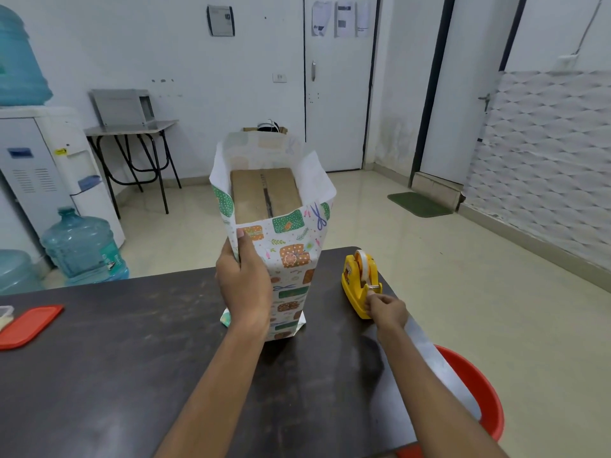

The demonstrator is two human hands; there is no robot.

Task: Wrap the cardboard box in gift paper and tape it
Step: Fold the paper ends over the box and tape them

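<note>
A cardboard box [264, 193] stands on end on the dark table [99, 375], sleeved in patterned gift paper [291, 256] whose top edges flare open above it. The box's brown top face with a tape seam shows inside the paper. My left hand [243, 282] grips the left side of the wrapped box, thumb on the front. To the right stands a yellow tape dispenser [360, 279] with a white tape roll. My right hand [386, 309] pinches the tape end at the dispenser's cutter.
A red lid [29, 325] lies at the table's left edge beside a small container. A red tub [476, 391] sits on the floor past the table's right edge. Water bottles and a water dispenser [49, 166] stand at the left.
</note>
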